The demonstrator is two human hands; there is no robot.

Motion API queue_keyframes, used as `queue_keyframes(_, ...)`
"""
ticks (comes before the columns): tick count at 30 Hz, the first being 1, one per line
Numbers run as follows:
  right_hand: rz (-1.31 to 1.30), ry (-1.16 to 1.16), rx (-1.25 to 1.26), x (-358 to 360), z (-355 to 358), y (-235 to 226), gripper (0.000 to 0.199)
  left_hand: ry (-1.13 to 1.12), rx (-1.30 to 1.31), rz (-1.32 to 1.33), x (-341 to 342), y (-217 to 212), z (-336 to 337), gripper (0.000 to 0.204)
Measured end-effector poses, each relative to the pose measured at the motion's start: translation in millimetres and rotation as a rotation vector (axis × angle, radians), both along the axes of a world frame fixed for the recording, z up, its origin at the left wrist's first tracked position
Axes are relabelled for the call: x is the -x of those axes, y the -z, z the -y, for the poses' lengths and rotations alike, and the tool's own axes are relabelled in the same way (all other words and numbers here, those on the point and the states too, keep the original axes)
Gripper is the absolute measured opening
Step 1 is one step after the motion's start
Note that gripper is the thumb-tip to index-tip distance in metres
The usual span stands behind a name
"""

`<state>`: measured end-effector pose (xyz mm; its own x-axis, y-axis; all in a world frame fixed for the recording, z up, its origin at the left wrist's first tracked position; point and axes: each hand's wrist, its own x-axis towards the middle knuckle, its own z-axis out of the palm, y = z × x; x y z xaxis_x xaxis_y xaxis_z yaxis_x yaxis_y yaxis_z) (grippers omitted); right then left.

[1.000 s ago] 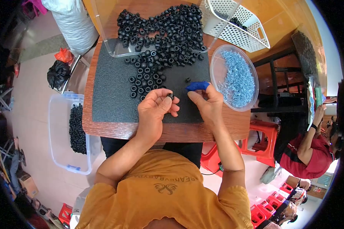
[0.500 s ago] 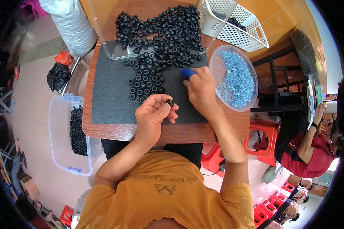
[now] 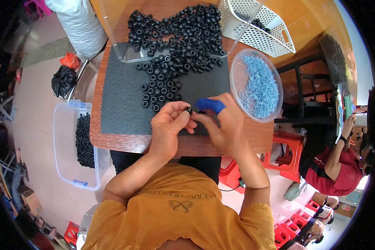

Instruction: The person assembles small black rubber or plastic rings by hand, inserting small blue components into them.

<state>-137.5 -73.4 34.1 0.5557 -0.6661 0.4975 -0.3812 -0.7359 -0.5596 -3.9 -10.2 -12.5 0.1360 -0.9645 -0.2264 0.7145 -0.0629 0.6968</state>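
Observation:
My left hand (image 3: 167, 127) pinches a small black ring-shaped part (image 3: 188, 110) between thumb and fingertips, above the mat's near edge. Close beside it is my right hand (image 3: 225, 123), its index finger in a blue finger cover (image 3: 209, 105). Its fingers are bent toward the thumb. Something dark shows between them, too small and blurred to name. Beyond my left hand, loose black ring-shaped parts (image 3: 160, 83) lie on the dark grey mat (image 3: 123, 100). They run back into a heap (image 3: 196, 31) at a clear open-fronted tray (image 3: 133, 58).
At the right, a round clear dish (image 3: 236, 85) holds small pale-blue pieces (image 3: 260, 87). Behind it stands a white perforated basket (image 3: 250, 37). A clear bin (image 3: 64, 166) with black parts sits left of the wooden table (image 3: 121, 144). Red stools (image 3: 289, 154) and a person in red (image 3: 339, 173) are at the right.
My right hand has come from the mat's right side toward my left hand, now close to the held part. My left hand keeps its pinch, shifted slightly right.

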Motion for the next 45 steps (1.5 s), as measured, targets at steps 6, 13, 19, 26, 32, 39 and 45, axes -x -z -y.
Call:
queue_keyframes(6, -0.023, 0.006, 0.146, -2, -12, 9, 0.028, 0.012, 0.019, -0.025, 5, -4, -1, 0.016)
queue_keyframes(13, 0.043, 0.075, 0.127, -9, -28, 10, 0.028, -0.074, -0.001, 0.001, 11, -12, -4, 0.016)
queue_keyframes(19, 0.067, 0.067, 0.213, -13, -28, 14, 0.031, -0.116, 0.002, 0.043, 11, -14, -7, 0.017)
queue_keyframes(26, 0.121, 0.106, 0.116, -10, -38, 11, 0.028, -0.115, 0.017, 0.085, 12, -16, -15, 0.018)
queue_keyframes(32, 0.154, 0.096, 0.076, -9, -50, 7, 0.032, -0.115, 0.013, 0.027, 10, -19, -25, 0.018)
queue_keyframes(39, 0.199, 0.148, -0.041, -1, -66, 1, 0.032, -0.068, 0.023, -0.092, 7, -29, -37, 0.017)
queue_keyframes(45, 0.174, 0.114, 0.124, 6, -77, -15, 0.025, -0.026, 0.071, -0.069, 9, -40, -51, 0.018)
